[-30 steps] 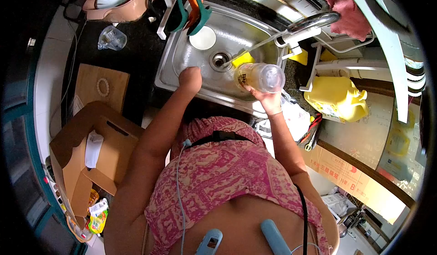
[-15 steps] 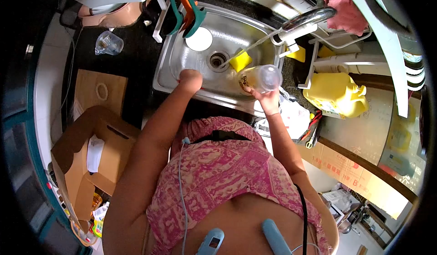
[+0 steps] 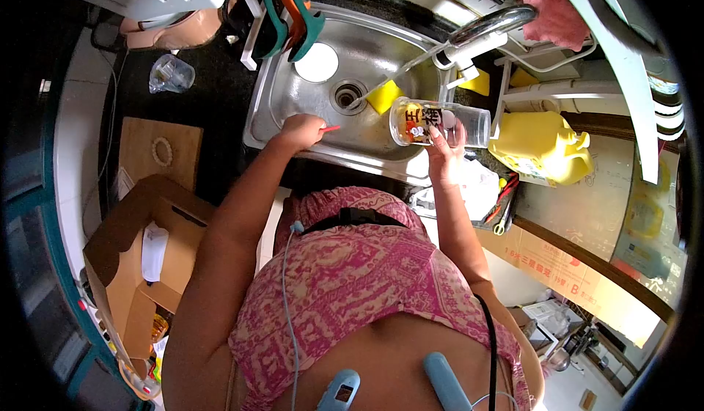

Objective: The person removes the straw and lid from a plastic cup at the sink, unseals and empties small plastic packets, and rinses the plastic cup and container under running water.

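My left hand (image 3: 299, 132) is closed over the near left edge of the sink (image 3: 258, 121), with a thin red stick-like piece (image 3: 330, 129) poking out of its fingers. The rest of that piece is hidden in the fist. My right hand (image 3: 443, 160) grips a clear plastic cup (image 3: 411, 123) with dark printed characters and a small coloured picture. Held on its side, the cup reaches over the sink's right part. Left of the cup, a yellow sponge (image 3: 384, 97) lies in the sink beside the drain (image 3: 347, 96). Water runs from the tap (image 3: 493, 26) toward the drain.
A white round item (image 3: 317, 63) lies in the sink, below green and orange handles (image 3: 308, 33). A yellow jug (image 3: 543, 147) stands at right. Another clear cup (image 3: 171, 74) and a wooden board (image 3: 139, 143) are on the left counter, above an open cardboard box (image 3: 183, 242).
My right hand has tipped the cup onto its side and moved it slightly right, so its print shows. My left hand has turned, bringing the red piece into sight.
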`<state>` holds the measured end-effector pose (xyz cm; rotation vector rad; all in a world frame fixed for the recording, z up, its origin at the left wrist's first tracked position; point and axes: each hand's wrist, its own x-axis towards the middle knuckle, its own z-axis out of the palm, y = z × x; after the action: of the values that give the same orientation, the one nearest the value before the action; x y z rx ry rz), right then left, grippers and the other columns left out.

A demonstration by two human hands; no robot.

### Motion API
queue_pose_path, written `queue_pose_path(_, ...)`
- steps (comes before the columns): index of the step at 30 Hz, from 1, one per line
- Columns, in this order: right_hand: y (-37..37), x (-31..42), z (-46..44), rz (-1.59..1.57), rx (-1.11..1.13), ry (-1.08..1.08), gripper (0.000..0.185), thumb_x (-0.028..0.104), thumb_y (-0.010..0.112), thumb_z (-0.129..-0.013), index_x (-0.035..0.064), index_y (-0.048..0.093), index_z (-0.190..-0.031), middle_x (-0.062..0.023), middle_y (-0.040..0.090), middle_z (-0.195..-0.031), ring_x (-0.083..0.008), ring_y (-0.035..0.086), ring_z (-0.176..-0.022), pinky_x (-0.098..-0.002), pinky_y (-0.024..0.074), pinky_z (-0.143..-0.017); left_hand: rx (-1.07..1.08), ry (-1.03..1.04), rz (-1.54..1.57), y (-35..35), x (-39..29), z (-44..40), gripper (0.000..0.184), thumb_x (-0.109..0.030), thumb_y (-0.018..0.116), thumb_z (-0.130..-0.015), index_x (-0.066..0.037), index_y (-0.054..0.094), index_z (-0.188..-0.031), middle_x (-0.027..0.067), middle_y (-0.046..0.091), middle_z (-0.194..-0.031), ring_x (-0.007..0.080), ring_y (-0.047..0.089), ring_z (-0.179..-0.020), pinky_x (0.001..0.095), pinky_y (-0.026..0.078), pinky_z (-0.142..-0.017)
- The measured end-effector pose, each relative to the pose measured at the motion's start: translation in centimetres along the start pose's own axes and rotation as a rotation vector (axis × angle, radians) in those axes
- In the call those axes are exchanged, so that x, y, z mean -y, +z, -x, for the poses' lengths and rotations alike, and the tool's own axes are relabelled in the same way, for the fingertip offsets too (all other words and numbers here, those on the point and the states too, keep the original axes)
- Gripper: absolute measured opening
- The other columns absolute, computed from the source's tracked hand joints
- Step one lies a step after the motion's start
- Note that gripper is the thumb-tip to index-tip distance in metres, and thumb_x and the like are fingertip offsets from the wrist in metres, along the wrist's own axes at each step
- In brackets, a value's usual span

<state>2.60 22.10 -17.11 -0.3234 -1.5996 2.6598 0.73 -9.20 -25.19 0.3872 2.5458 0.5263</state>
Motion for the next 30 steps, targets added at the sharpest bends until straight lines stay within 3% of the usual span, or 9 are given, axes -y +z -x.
queue_pose_path(3,0.0,-0.1,0.3,0.1,-0.01,-0.111,0.069,0.0,0.078,-0.073,0.0022,0.04,-0.131,-0.0113,0.051,-0.126,-0.0256,0.051,-0.116,-0.0404,0.0434,-0.102,-0.315,0.145,0.195,1.9,0.5,0.5,0.02,-0.021,0.056,-0.086,-0.006,0.065,-0.095,0.0172,0.066,-0.089,0.0378,0.063,-0.085,0.0475,0.05,-0.073)
queue_pose_path(6,-0.1,1.3,0.6,0.732,0.108,-0.074,0.089,0.024,0.092,-0.06,0.0004,0.042,-0.13,-0.0117,0.055,-0.127,-0.0224,0.055,-0.113,-0.0363,0.0447,-0.1,-0.293,0.081,0.207,2.1,0.1,0.4,0.024,-0.014,0.056,-0.087,-0.003,0.063,-0.108,0.0198,0.066,-0.096,0.0379,0.063,-0.091,0.043,0.05,-0.074)
queue_pose_path(13,2.9,5.1,-0.7,0.716,0.493,-0.113,0.083,0.007,0.088,-0.063,0.0036,0.045,-0.134,-0.0089,0.052,-0.134,-0.0214,0.053,-0.119,-0.0366,0.0452,-0.102,-0.258,0.051,0.418,1.3,-0.9,0.9,0.033,-0.007,0.051,-0.087,-0.002,0.058,-0.119,0.0191,0.065,-0.087,0.0324,0.064,-0.082,0.0382,0.05,-0.071)
queue_pose_path(16,3.6,5.3,-0.8,0.666,0.411,-0.066,0.083,0.011,0.091,-0.06,0.0034,0.045,-0.13,-0.009,0.058,-0.124,-0.02,0.057,-0.112,-0.0364,0.0479,-0.097,-0.357,0.105,0.638,2.4,-0.3,0.3,0.029,-0.004,0.048,-0.086,-0.001,0.061,-0.112,0.0153,0.063,-0.079,0.0263,0.062,-0.073,0.0369,0.049,-0.069)
queue_pose_path(18,4.0,5.2,-0.9,0.605,0.392,-0.032,0.081,0.009,0.09,-0.062,0.0048,0.046,-0.129,-0.0084,0.058,-0.123,-0.0203,0.057,-0.112,-0.0369,0.0483,-0.096,-0.656,0.211,0.698,3.8,0.3,-0.8,0.024,-0.002,0.046,-0.087,-0.001,0.065,-0.102,0.0081,0.057,-0.07,0.017,0.053,-0.059,0.0335,0.046,-0.056)
queue_pose_path(22,4.2,4.7,-0.7,0.586,0.356,-0.028,0.081,0.01,0.09,-0.061,0.0046,0.047,-0.129,-0.0083,0.058,-0.123,-0.0204,0.057,-0.112,-0.0369,0.0481,-0.096,-0.36,-0.078,1.006,2.0,-0.4,-0.1,0.02,-0.004,0.046,-0.089,-0.002,0.066,-0.09,0.0008,0.051,-0.065,0.0089,0.044,-0.05,0.0282,0.038,-0.044)
queue_pose_path(24,4.1,4.5,-0.5,0.637,0.351,-0.043,0.08,0.01,0.09,-0.062,0.0047,0.047,-0.13,-0.0085,0.058,-0.123,-0.0205,0.057,-0.112,-0.037,0.048,-0.097,-0.054,-0.262,1.464,1.2,-0.4,0.2,0.012,-0.011,0.055,-0.091,-0.005,0.064,-0.086,-0.0045,0.047,-0.061,0.0048,0.037,-0.046,0.025,0.028,-0.037)
queue_pose_path(27,4.1,4.6,-0.3,0.744,0.367,-0.118,0.08,0.009,0.089,-0.063,0.0043,0.047,-0.13,-0.0089,0.058,-0.123,-0.0207,0.057,-0.112,-0.0366,0.0484,-0.097,-0.258,-0.372,1.383,-0.9,-3.5,0.9,0.016,-0.019,0.065,-0.089,-0.004,0.061,-0.086,-0.0041,0.046,-0.06,0.005,0.037,-0.045,0.0241,0.027,-0.036)
queue_pose_path(30,3.5,4.5,-0.1,0.607,0.343,-0.021,0.079,0.002,0.084,-0.066,0.0045,0.045,-0.135,-0.0093,0.053,-0.133,-0.0226,0.052,-0.119,-0.0382,0.0439,-0.102,-0.155,-0.259,1.608,-0.5,-4.5,0.5,0.019,-0.02,0.068,-0.088,-0.003,0.06,-0.093,-0.0011,0.054,-0.07,0.0034,0.036,-0.046,0.0211,0.027,-0.035)
